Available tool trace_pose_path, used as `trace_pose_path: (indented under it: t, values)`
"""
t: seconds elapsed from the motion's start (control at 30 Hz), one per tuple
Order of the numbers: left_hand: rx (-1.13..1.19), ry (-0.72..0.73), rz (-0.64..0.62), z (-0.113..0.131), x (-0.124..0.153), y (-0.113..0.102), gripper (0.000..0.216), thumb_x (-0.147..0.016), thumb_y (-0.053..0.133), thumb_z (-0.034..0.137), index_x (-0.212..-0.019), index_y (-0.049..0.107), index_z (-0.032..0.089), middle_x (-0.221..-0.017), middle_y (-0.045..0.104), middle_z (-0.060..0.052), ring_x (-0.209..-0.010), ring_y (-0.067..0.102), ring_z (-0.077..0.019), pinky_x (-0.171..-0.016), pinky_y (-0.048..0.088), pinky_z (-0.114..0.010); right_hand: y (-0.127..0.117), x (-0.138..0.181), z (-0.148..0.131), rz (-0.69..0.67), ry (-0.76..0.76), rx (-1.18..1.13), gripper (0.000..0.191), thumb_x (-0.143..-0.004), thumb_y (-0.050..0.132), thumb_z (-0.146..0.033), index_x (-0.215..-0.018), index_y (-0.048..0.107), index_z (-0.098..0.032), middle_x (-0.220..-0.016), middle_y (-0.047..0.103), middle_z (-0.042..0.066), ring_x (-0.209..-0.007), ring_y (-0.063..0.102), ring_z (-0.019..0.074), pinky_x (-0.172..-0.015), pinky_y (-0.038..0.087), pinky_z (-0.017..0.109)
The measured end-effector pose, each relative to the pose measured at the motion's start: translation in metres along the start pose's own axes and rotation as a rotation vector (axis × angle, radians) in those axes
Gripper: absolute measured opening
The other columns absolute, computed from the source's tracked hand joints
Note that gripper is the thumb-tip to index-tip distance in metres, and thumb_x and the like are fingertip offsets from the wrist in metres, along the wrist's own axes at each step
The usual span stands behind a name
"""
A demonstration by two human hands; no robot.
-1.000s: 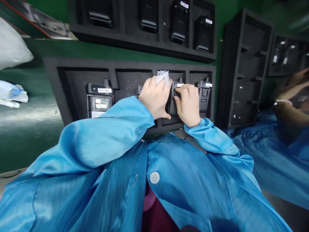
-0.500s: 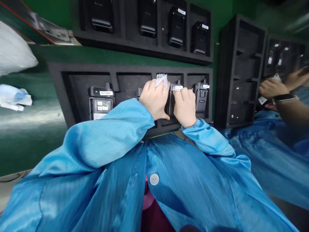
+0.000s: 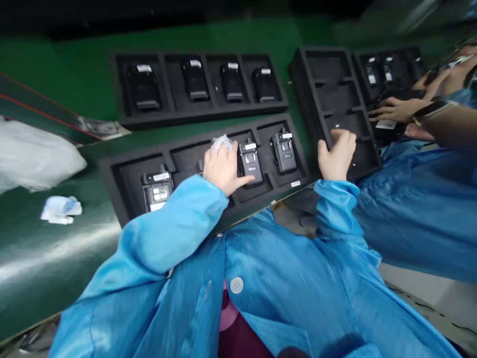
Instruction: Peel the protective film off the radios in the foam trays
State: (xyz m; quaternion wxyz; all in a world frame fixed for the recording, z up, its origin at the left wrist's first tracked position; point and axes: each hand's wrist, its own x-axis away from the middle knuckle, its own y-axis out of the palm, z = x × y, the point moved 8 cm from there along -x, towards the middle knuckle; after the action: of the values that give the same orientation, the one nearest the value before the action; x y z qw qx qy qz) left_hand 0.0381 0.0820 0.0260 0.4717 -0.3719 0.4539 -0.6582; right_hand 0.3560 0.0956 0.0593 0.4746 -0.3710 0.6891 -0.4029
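My left hand [image 3: 222, 169] is over the near black foam tray [image 3: 238, 199], thumb stretched out, with a crumpled white wipe [image 3: 222, 142] caught between its fingers. Just right of the thumb, a black handheld radio [image 3: 251, 164] with a white label lies in its compartment. Another radio [image 3: 285, 153] occupies the rightmost compartment. At the left end sits a radio with its back open [image 3: 157, 190]; one more is mostly hidden by my left hand. My right hand [image 3: 337, 155] is raised beside the stacked trays, thumb and fingers apart, holding nothing.
Behind is a second foam tray [image 3: 201, 119] with several black radios. Stacked foam trays [image 3: 311, 99] stand to the right. White plastic bags [image 3: 37, 154] and a crumpled wrapper [image 3: 61, 209] lie left. A co-worker's hands [image 3: 400, 109] are at the far right.
My right hand has let go of the radio and moved right to the stacked trays, its fingers apart. My left hand still has the white wipe. The view has shifted and turned.
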Motion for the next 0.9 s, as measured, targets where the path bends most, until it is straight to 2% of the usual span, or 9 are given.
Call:
trace_pose_path:
  t: [0.07,0.13,0.23,0.33,0.47,0.57,0.67,0.73,0.9]
  values:
    - [-0.014,0.006,0.028,0.002,0.001,0.001,0.103,-0.070,0.073,0.064,-0.149,0.035,0.009,-0.139,0.046,-0.025,-0.137,0.035,-0.0434,-0.111,0.031,-0.051,0.014,0.002,0.040,-0.095,0.170,0.165,0.055,-0.076,0.068,-0.043,-0.118,0.050,-0.012,-0.120,0.054,0.020,-0.112,0.055,0.0346,-0.096,0.045,0.050]
    - [-0.005,0.021,0.051,0.003,0.001,0.001,0.100,-0.071,0.073,0.062,-0.147,0.037,0.009,-0.137,0.049,-0.025,-0.135,0.039,-0.0422,-0.108,0.036,-0.051,0.029,0.006,0.062,-0.167,0.240,0.228,0.061,-0.075,0.068,-0.045,-0.123,0.046,-0.013,-0.119,0.055,0.020,-0.108,0.056,0.0351,-0.089,0.047,0.048]
    - [0.036,0.025,0.082,0.002,0.004,-0.004,0.090,-0.076,0.071,0.056,-0.146,0.039,0.009,-0.131,0.052,-0.024,-0.129,0.045,-0.0408,-0.104,0.041,-0.051,0.044,0.005,0.075,-0.199,0.244,0.189,0.052,-0.081,0.058,-0.039,-0.125,0.043,-0.017,-0.112,0.059,0.017,-0.103,0.060,0.0335,-0.082,0.049,0.045]
    - [0.134,0.047,0.098,0.003,0.016,-0.019,0.083,-0.082,0.066,0.053,-0.146,0.039,0.008,-0.122,0.054,-0.021,-0.120,0.050,-0.0378,-0.101,0.044,-0.051,0.050,-0.004,0.077,-0.235,0.186,0.128,0.061,-0.079,0.059,-0.035,-0.135,0.040,-0.022,-0.109,0.061,0.018,-0.100,0.063,0.0347,-0.080,0.050,0.046]
    - [0.225,0.105,0.167,-0.007,0.045,-0.050,0.078,-0.087,0.059,0.054,-0.149,0.036,0.012,-0.116,0.054,-0.017,-0.114,0.052,-0.0330,-0.099,0.045,-0.050,0.038,-0.026,0.080,-0.257,0.123,0.112,0.057,-0.081,0.056,-0.037,-0.137,0.048,-0.029,-0.108,0.061,0.022,-0.101,0.064,0.0376,-0.084,0.049,0.049]
    - [0.250,0.090,0.242,-0.033,0.069,-0.071,0.071,-0.090,0.058,0.049,-0.148,0.037,0.015,-0.114,0.055,-0.015,-0.111,0.053,-0.0293,-0.098,0.046,-0.047,0.012,-0.044,0.075,-0.182,0.097,0.102,0.051,-0.082,0.053,-0.040,-0.132,0.055,-0.029,-0.107,0.061,0.023,-0.105,0.062,0.0375,-0.088,0.049,0.046]
    - [0.239,0.013,0.360,-0.071,0.090,-0.087,0.064,-0.091,0.058,0.044,-0.146,0.040,0.018,-0.111,0.057,-0.012,-0.105,0.054,-0.0260,-0.095,0.046,-0.045,-0.017,-0.060,0.051,-0.088,0.041,0.071,0.051,-0.082,0.052,-0.046,-0.131,0.055,-0.033,-0.105,0.062,0.019,-0.106,0.061,0.0353,-0.088,0.050,0.045]
    - [0.222,-0.054,0.467,-0.097,0.104,-0.096,0.061,-0.090,0.059,0.043,-0.145,0.044,0.019,-0.108,0.058,-0.011,-0.100,0.055,-0.0251,-0.093,0.046,-0.045,-0.035,-0.072,0.018,-0.003,-0.044,0.021,0.049,-0.082,0.052,-0.046,-0.129,0.055,-0.035,-0.104,0.062,0.016,-0.105,0.061,0.0325,-0.088,0.050,0.044]
    - [0.245,-0.244,0.678,-0.144,0.131,-0.103,0.054,-0.090,0.060,0.039,-0.140,0.052,0.019,-0.100,0.057,-0.009,-0.095,0.056,-0.0247,-0.091,0.047,-0.047,-0.045,-0.120,-0.119,0.115,-0.314,-0.123,0.047,-0.082,0.054,-0.039,-0.127,0.058,-0.026,-0.110,0.058,0.014,-0.108,0.057,0.0283,-0.096,0.048,0.043]
